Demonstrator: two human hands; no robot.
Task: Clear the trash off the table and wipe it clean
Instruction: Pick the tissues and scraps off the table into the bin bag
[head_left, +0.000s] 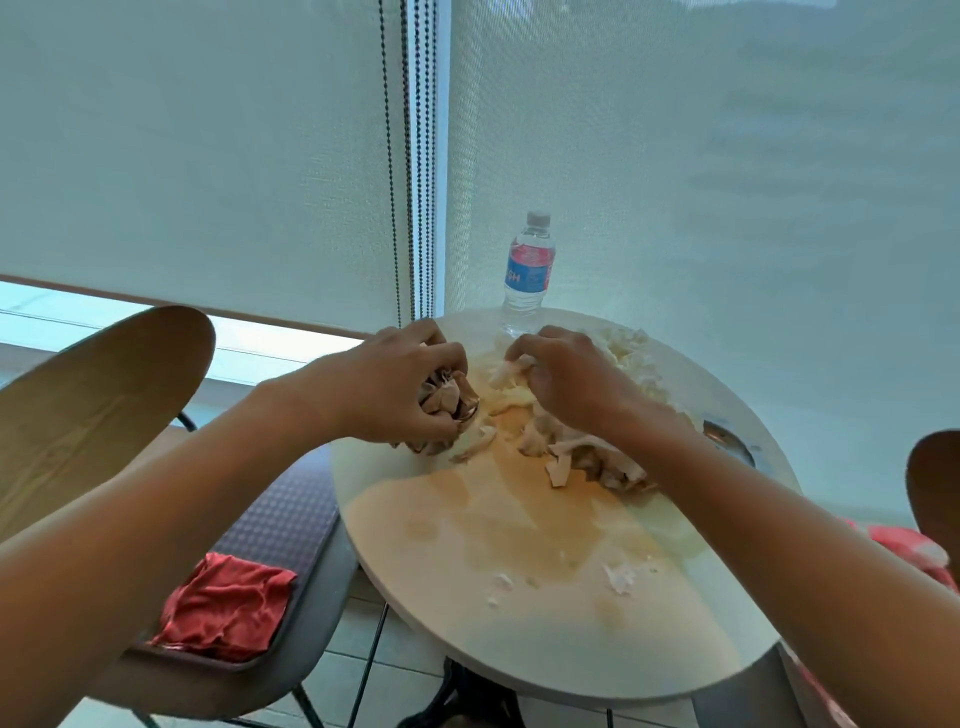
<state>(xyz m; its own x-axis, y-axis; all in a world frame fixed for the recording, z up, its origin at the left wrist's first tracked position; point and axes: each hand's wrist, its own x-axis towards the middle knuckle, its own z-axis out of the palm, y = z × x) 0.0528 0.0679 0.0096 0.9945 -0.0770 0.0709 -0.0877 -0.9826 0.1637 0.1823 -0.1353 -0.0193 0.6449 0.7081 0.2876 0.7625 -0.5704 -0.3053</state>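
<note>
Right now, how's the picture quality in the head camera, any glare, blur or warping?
Head view: strong backlight through the blinds gives a pale blue cast; the table shows a soft sheen, no hard glare. Wide-angle warping bends the chair back and stretches both forearms. The left hand, right hand and paper scraps look slightly soft; the bottle label is too blurred to read fully.

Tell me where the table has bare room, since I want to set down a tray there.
The near half of the round table is mostly bare, between the near rim and the paper pile, with only small scraps. The far half is crowded: left hand gripping a paper wad, right hand pinching paper, water bottle behind.
</note>
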